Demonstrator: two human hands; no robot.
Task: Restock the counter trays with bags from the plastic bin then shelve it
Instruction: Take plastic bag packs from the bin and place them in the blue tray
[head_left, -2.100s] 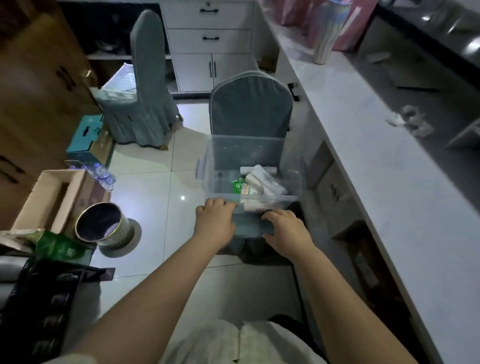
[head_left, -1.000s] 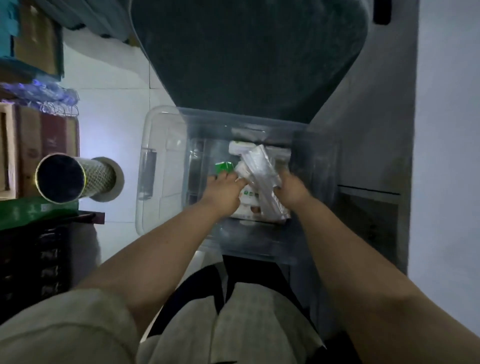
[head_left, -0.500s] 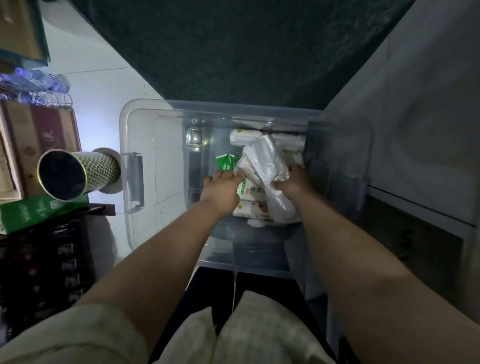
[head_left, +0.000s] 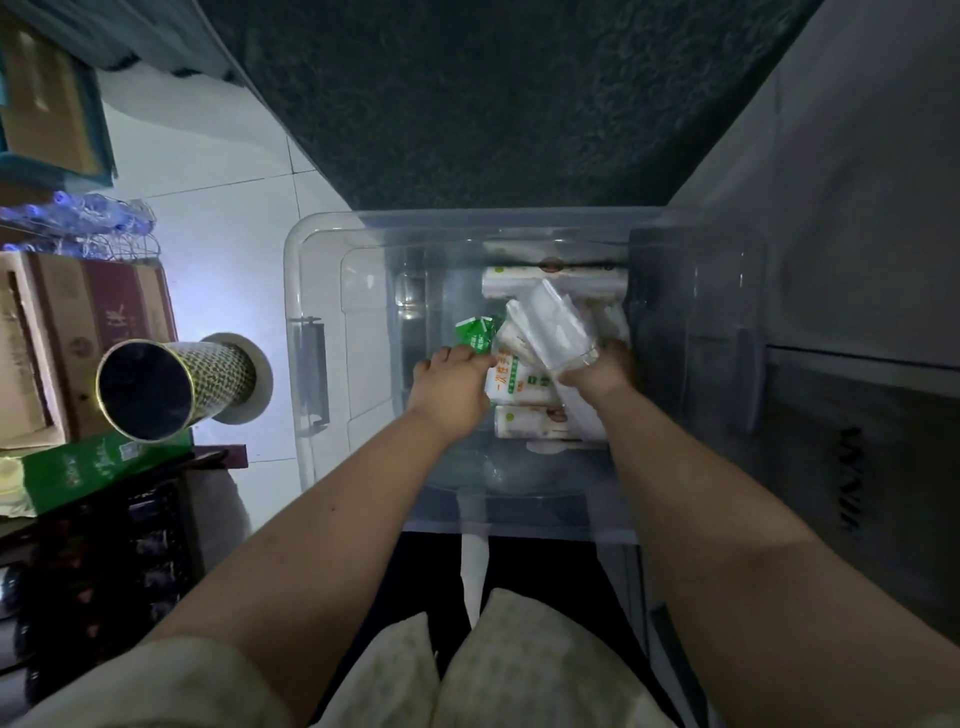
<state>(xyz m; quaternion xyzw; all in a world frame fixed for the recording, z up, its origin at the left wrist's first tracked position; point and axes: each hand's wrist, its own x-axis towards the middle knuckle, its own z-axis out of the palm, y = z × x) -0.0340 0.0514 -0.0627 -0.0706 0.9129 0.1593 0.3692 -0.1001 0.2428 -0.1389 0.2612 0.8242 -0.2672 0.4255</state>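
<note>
Clear plastic bin (head_left: 311, 291), seen from above at the centre of the frame, standing on the tiled floor (head_left: 208, 171) between a dark fabric chair (head_left: 493, 104) at the top and the person's knees at the bottom edge. Its contents lie in the right half: white printed rolls of bags (head_left: 519, 387), one more roll (head_left: 550, 280) laid across the far wall, a small green packet (head_left: 475, 335) and a clear bag pack (head_left: 553, 327) tilted on top of the rolls.

Both hands are inside the bin. The right hand (head_left: 602, 371) grips the lower end of the clear bag pack, fingers curled round it. The left hand (head_left: 452, 387) has bent fingers at the left edge of the printed rolls, just below the green packet — whether it grips or only touches cannot be told.

Left of the bin, on the floor, a patterned metal cylinder (head_left: 171, 384) with an open dark mouth stands near a cardboard box (head_left: 78, 332); a green carton (head_left: 93, 467) lies below it and bottled water (head_left: 78, 218) above. Grey cabinet fronts (head_left: 857, 208) fill the right side of the frame.
</note>
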